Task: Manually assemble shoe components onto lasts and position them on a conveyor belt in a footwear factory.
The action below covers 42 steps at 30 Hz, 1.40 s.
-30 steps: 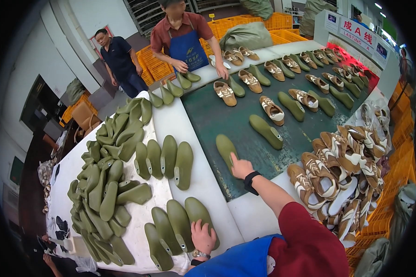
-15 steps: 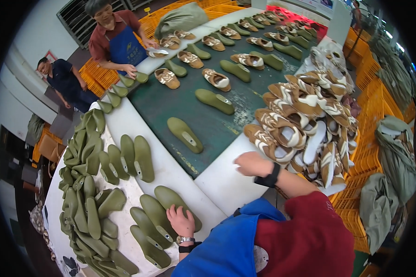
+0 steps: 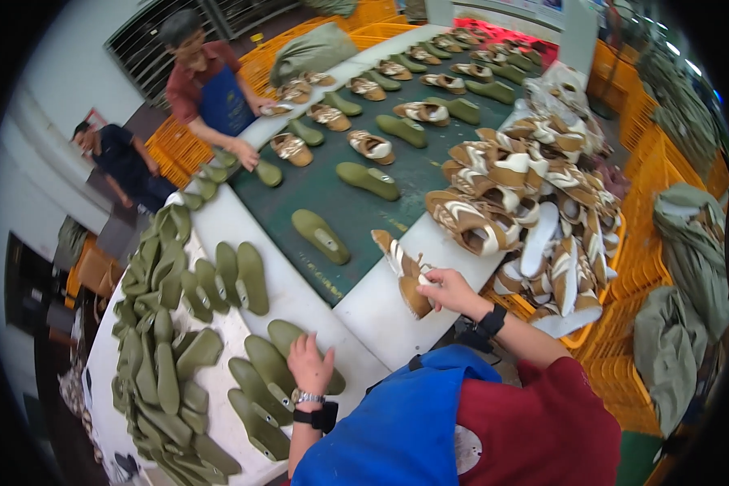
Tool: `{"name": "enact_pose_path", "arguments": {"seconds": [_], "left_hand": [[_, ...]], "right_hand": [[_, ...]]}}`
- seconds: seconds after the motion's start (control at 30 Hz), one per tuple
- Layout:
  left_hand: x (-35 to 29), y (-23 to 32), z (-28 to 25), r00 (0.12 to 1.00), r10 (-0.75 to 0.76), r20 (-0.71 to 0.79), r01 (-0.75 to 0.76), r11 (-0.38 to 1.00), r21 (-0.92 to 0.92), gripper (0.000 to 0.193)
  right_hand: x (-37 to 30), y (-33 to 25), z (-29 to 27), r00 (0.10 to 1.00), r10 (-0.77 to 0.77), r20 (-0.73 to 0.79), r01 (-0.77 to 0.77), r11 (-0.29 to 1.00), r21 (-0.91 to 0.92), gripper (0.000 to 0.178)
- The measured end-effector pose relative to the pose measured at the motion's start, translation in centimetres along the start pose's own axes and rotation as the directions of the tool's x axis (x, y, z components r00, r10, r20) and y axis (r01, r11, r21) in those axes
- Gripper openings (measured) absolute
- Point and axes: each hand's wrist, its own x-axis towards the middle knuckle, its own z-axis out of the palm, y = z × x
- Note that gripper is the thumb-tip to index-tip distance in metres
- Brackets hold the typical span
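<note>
Right hand (image 3: 445,290) grips 1 brown-and-white shoe upper (image 3: 405,271), fingers closed round its heel end, toe pointing away toward the green conveyor belt (image 3: 340,190). Left hand (image 3: 309,364) lies flat, fingers together, on top of 1 olive green shoe last (image 3: 287,336) in a row of lasts on the white table (image 3: 292,296); palm down, not clearly wrapped round it, so call it a press rather than a clasp. Upper sits on the white ledge just right of that last, well apart from it. Pile of matching uppers (image 3: 526,202) lies just beyond the right hand. Nearest last on the belt (image 3: 320,235) is ahead, between both hands. Judgement: to do this well, keep the upper's opening held wide and heel first, lift 1 last cleanly without dragging its neighbours, bring both together over the ledge. Risk: upper folds shut.
</note>
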Motion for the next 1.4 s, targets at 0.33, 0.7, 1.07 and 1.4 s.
{"name": "enact_pose_path", "arguments": {"seconds": [0.33,0.7,1.07,1.4], "left_hand": [[5.0,8.1,-5.1,0.98,-0.072,-0.184,-0.001,0.93,-0.368,0.059],[2.5,8.8,-6.6,0.973,0.013,-0.228,-0.089,0.94,-0.328,0.043],[1.1,8.0,-5.0,0.991,0.042,-0.129,-0.097,0.886,-0.454,0.016],[2.9,11.2,-5.7,0.942,0.251,-0.225,-0.33,0.824,-0.46,0.014]], "right_hand": [[-2.8,-6.9,9.6,0.672,-0.62,0.404,0.719,0.419,-0.554,0.026],[-0.3,-7.0,9.2,0.643,-0.722,0.256,0.747,0.517,-0.417,0.039],[-1.0,1.9,-16.7,0.997,-0.068,-0.047,0.007,0.633,-0.774,0.023],[-5.3,3.0,-17.0,0.979,0.076,-0.188,-0.104,0.984,-0.147,0.031]]}}
